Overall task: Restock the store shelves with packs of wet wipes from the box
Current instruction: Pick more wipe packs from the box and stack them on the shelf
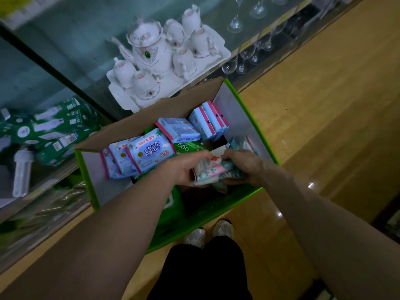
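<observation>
An open cardboard box (249, 118) with green edges stands on the floor in front of me, holding several packs of wet wipes. Blue packs (142, 152) with pink ends lie at its left and back, and a green pack (188, 147) lies under them. Both hands reach into the box. My left hand (184, 167) and my right hand (242, 165) together grip a small bundle of white, pink and teal packs (214, 169) near the box's front right.
A glass shelf behind the box carries a white porcelain tea set (164, 59) on a tray and wine glasses (244, 55). Green light-bulb boxes (54, 128) lie on a lower shelf at left. Yellow tiled floor (335, 105) spreads to the right. My shoes (207, 232) stand below the box.
</observation>
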{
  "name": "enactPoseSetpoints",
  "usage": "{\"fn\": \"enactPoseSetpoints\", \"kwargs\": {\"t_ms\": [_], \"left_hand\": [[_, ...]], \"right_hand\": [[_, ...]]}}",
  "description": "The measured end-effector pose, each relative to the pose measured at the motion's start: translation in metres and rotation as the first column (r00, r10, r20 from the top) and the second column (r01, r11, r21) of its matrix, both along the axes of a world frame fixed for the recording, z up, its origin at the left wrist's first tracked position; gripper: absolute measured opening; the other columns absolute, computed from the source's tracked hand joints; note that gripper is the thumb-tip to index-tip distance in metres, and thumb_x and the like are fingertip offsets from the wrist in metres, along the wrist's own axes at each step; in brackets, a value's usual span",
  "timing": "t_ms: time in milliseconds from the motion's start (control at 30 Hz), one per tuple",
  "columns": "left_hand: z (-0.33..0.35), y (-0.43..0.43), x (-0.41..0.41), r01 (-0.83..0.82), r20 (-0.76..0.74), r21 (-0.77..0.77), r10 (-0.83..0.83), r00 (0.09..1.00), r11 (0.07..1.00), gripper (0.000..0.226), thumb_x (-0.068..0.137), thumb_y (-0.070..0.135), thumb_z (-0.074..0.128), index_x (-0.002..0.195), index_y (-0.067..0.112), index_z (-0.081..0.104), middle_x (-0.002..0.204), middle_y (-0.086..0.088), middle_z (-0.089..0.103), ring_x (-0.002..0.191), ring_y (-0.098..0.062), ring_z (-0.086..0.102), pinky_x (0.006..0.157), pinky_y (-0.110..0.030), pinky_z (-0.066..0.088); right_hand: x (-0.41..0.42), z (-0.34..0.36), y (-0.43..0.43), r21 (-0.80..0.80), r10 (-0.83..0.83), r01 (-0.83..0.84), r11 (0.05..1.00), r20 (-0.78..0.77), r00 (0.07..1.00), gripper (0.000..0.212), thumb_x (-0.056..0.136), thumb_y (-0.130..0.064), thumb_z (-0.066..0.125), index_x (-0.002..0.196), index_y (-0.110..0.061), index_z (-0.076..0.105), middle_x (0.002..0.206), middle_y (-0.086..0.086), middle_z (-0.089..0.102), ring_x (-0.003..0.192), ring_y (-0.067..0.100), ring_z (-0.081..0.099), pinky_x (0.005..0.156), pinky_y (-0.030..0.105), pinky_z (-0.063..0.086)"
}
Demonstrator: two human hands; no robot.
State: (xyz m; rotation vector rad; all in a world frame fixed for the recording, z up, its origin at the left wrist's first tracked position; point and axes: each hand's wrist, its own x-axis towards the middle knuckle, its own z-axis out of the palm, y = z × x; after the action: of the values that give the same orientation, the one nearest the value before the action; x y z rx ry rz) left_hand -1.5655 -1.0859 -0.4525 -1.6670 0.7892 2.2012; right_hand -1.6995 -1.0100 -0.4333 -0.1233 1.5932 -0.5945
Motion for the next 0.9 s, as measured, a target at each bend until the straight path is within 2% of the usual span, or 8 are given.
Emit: {"fn": "enactPoseSetpoints", "kwargs": {"t_ms": [67, 200, 367, 467, 600, 700, 800, 900], "left_hand": [[0.001, -0.004, 0.004, 0.028, 0.005, -0.015, -0.028, 1.000, 0.999, 0.020, 0.091, 0.024, 0.063, 0.108, 0.012, 0.060, 0.092, -0.008, 0.068, 0.074, -0.019, 0.064, 0.069, -0.033, 0.054], [0.004, -0.006, 0.008, 0.011, 0.013, -0.019, -0.011, 1.000, 1.000, 0.012, 0.091, 0.023, 0.064, 0.091, 0.012, 0.064, 0.075, -0.004, 0.070, 0.063, -0.017, 0.065, 0.057, -0.028, 0.055], [0.001, -0.006, 0.013, -0.018, 0.002, 0.003, 0.018, 1.000, 1.000, 0.012, 0.091, 0.023, 0.064, 0.090, 0.011, 0.065, 0.080, -0.006, 0.070, 0.071, -0.020, 0.064, 0.066, -0.033, 0.053], [0.003, -0.008, 0.016, -0.056, -0.029, 0.015, 0.057, 0.998, 0.998, 0.010, 0.091, 0.021, 0.064, 0.087, 0.011, 0.065, 0.074, -0.005, 0.072, 0.070, -0.019, 0.066, 0.072, -0.034, 0.054], [0.004, -0.010, 0.024, -0.116, -0.100, 0.065, 0.122, 0.987, 0.991, 0.008, 0.091, 0.013, 0.055, 0.093, 0.011, 0.063, 0.085, -0.010, 0.070, 0.078, -0.023, 0.065, 0.076, -0.039, 0.055], [-0.001, -0.007, 0.031, -0.113, -0.121, 0.027, 0.115, 0.986, 0.993, 0.011, 0.092, 0.005, 0.054, 0.097, 0.010, 0.063, 0.081, -0.009, 0.073, 0.070, -0.021, 0.070, 0.062, -0.034, 0.060], [-0.006, -0.002, 0.036, -0.067, -0.125, 0.000, 0.066, 0.990, 0.998, 0.010, 0.089, 0.011, 0.063, 0.098, 0.011, 0.068, 0.087, -0.008, 0.074, 0.069, -0.020, 0.071, 0.067, -0.035, 0.059], [-0.007, 0.000, 0.043, -0.083, -0.152, 0.014, 0.084, 0.985, 0.996, 0.019, 0.084, 0.015, 0.068, 0.102, 0.012, 0.069, 0.096, -0.009, 0.074, 0.078, -0.020, 0.072, 0.071, -0.034, 0.060]], "right_hand": [[0.001, 0.000, -0.001, 0.020, -0.019, 0.019, 1.000, -0.003, 1.000, 0.010, 0.096, -0.020, 0.052, 0.091, -0.011, 0.052, 0.084, 0.011, 0.061, 0.066, 0.021, 0.062, 0.050, 0.031, 0.056], [0.002, -0.003, 0.001, 0.045, -0.048, 0.046, 0.998, 0.032, 0.998, 0.011, 0.095, -0.017, 0.055, 0.102, -0.008, 0.055, 0.100, 0.016, 0.065, 0.085, 0.029, 0.067, 0.072, 0.044, 0.059], [0.001, -0.003, 0.003, 0.034, -0.052, 0.050, 0.998, 0.061, 0.997, 0.019, 0.092, -0.005, 0.059, 0.110, -0.001, 0.055, 0.108, 0.020, 0.065, 0.093, 0.033, 0.067, 0.080, 0.049, 0.056], [0.003, -0.005, 0.003, 0.027, -0.023, 0.023, 0.999, 0.013, 1.000, 0.040, 0.086, -0.015, 0.070, 0.120, -0.003, 0.052, 0.112, 0.016, 0.065, 0.100, 0.031, 0.066, 0.087, 0.052, 0.054], [0.007, -0.008, 0.002, 0.023, 0.075, -0.073, 0.997, -0.097, 0.992, 0.073, 0.076, -0.034, 0.079, 0.136, -0.021, 0.041, 0.123, 0.008, 0.058, 0.104, 0.028, 0.062, 0.087, 0.048, 0.055], [0.010, -0.007, 0.004, 0.001, 0.115, -0.115, 0.993, -0.072, 0.991, 0.056, 0.081, -0.026, 0.076, 0.128, -0.009, 0.052, 0.109, 0.007, 0.064, 0.093, 0.024, 0.064, 0.077, 0.039, 0.057], [0.011, -0.006, 0.006, -0.067, 0.064, -0.071, 0.995, -0.095, 0.993, 0.046, 0.082, -0.014, 0.074, 0.123, -0.007, 0.055, 0.095, 0.003, 0.062, 0.078, 0.015, 0.060, 0.057, 0.026, 0.051], [0.011, -0.005, -0.001, -0.132, 0.031, -0.066, 0.989, -0.252, 0.967, 0.044, 0.082, -0.014, 0.073, 0.122, -0.007, 0.055, 0.102, 0.004, 0.062, 0.087, 0.019, 0.062, 0.067, 0.028, 0.054]]}}
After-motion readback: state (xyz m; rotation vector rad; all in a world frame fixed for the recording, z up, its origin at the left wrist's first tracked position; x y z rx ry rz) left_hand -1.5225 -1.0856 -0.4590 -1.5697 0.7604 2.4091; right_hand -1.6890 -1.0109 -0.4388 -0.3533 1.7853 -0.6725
